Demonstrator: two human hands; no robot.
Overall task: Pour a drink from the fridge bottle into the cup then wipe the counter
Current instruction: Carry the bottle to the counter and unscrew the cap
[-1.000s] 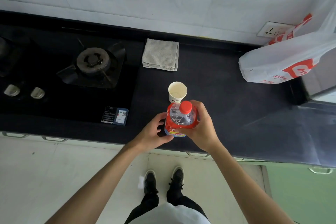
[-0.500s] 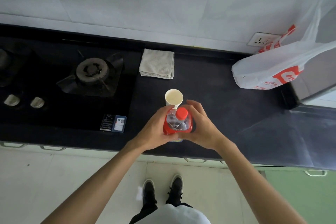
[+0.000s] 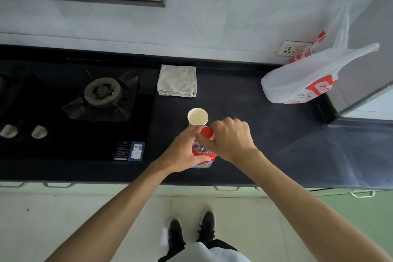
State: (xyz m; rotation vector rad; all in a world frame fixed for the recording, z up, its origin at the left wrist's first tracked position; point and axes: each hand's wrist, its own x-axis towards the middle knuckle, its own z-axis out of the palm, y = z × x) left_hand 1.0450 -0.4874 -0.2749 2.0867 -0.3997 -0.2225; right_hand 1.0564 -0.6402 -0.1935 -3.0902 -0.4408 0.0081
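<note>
left hand [image 3: 182, 151], right hand [image 3: 232, 140] around bottle [image 3: 204, 155]

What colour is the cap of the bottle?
The cap is red; the head view shows it.

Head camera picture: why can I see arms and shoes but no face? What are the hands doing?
The camera sits on the person's head and looks down, so you see their arms and shoes. No robot here, just two hands. The left hand grips a bottle standing on the dark counter; the right hand is curled round its red cap. Behind stands a paper cup. Further back lies a folded cloth, with a gas stove to the left and a plastic bag to the right.
</note>
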